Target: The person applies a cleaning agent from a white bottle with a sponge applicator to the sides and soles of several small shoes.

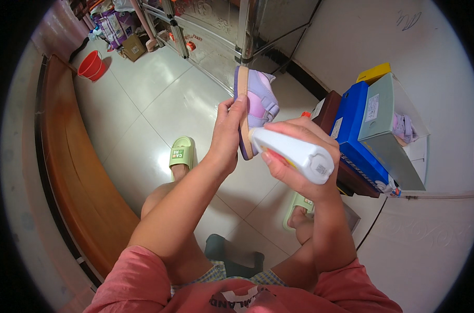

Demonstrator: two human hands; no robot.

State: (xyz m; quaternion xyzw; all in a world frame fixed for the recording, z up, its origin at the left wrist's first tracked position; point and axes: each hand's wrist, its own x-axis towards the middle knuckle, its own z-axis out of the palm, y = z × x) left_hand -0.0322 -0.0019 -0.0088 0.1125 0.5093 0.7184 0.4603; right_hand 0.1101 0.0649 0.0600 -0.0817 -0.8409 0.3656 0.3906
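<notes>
My left hand (229,129) grips a small lilac and pink shoe (257,99) around its sole, which is tan with a purple outer layer. The shoe is turned on its side, its strap and upper facing right. In my right hand (307,156) lies a white plastic bottle (295,150), tilted so its base points toward me. The narrow end of the bottle meets the shoe's side near the lower end of the tan sole edge. Whether anything comes out of it cannot be seen.
Stacked shoeboxes stand at right: a blue box (350,117) and an open grey-green box (381,117) with a similar lilac shoe (404,128) inside. A red bucket (92,66) is at far left by a wooden bed edge (76,164). A metal-framed glass cabinet (205,47) rises ahead.
</notes>
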